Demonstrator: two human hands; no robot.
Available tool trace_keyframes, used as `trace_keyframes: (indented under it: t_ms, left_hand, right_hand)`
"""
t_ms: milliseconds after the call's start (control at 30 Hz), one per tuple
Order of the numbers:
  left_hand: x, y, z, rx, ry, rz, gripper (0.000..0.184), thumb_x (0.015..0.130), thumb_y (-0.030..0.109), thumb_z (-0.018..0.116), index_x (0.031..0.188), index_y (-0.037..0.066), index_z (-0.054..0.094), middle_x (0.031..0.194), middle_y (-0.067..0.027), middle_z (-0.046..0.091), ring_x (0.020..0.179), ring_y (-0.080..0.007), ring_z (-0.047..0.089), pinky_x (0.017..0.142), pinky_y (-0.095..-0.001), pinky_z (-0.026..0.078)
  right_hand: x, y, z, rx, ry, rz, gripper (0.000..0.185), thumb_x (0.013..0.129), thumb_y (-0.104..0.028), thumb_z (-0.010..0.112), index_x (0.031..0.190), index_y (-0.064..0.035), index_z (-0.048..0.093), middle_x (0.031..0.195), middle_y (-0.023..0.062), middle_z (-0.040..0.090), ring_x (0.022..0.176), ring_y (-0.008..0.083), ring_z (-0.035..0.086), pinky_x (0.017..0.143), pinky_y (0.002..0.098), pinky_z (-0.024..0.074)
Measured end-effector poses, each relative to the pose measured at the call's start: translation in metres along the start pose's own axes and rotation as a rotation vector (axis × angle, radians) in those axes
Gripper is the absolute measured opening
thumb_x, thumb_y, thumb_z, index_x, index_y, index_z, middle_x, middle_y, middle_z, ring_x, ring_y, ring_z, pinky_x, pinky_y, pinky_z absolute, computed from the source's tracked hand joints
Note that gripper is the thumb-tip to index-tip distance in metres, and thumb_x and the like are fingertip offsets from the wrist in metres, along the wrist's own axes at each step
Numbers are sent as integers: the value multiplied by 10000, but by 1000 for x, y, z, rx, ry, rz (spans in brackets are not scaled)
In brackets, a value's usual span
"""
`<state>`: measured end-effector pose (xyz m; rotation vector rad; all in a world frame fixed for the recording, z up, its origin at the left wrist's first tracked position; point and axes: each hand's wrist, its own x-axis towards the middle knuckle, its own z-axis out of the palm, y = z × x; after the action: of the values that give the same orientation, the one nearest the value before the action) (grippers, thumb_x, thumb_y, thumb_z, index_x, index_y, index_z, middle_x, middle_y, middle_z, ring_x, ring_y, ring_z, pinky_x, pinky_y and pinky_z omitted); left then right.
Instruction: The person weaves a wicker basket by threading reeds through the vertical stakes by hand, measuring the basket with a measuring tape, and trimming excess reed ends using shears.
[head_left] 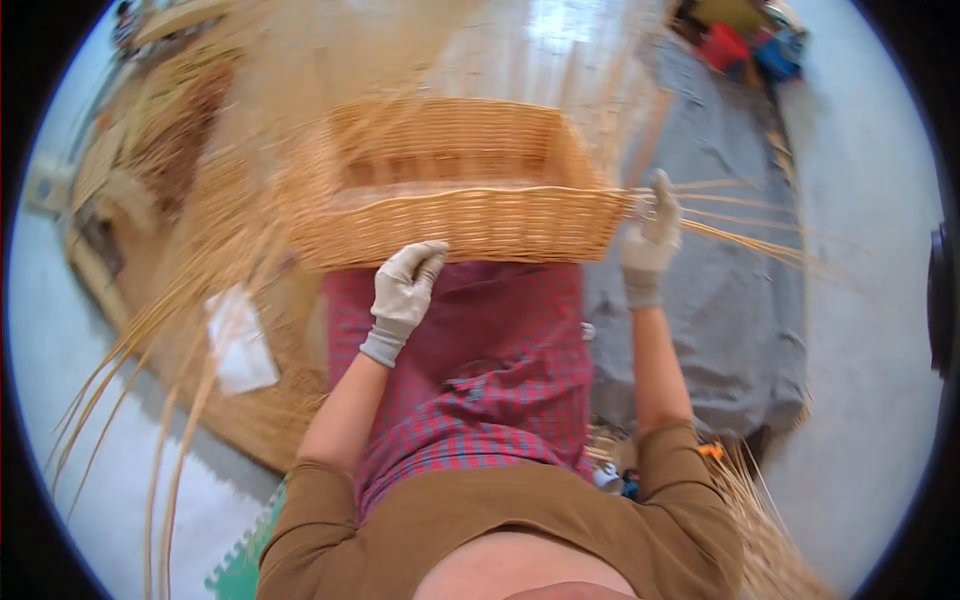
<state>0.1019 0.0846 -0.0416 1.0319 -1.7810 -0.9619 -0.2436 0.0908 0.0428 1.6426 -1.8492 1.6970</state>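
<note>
A rectangular wicker basket with woven sides is in front of me, its near wall above my lap. My left hand, in a pale glove with a grey cuff, is at the lower edge of that wall, its fingers closed against it. At the basket's right corner my right hand, also gloved, is closed around several thin wicker strands. These strands stick out to the right past the hand. Motion blur hides the exact grip of its fingers.
Long loose strands fan out on the left beside a white sheet. A grey cloth covers a surface on the right. More strands lie at the lower right. Red and blue items are at the upper right.
</note>
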Motion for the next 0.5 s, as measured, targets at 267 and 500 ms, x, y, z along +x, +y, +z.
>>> trace_keyframes:
  t_ms: [267, 500]
  left_hand:
    - [-6, -56, -133, 716, 662, -585, 260, 972, 212, 616, 1081, -23, 633, 1079, -136, 674, 958, -224, 643, 809, -347, 550]
    - [-28, -15, -174, 715, 256, -137, 522, 910, 191, 712, 1382, 69, 525, 1064, -136, 687, 902, -101, 657, 720, -265, 569]
  right_hand:
    - [-123, -169, 123, 563, -989, -93, 226, 879, -14, 627, 1089, -72, 689, 1073, 130, 691, 982, 275, 666, 884, 394, 537]
    - [-139, -311, 174, 754, -743, -710, 508, 815, -74, 560, 1305, -190, 618, 1308, 93, 605, 1145, 307, 594, 978, 479, 467]
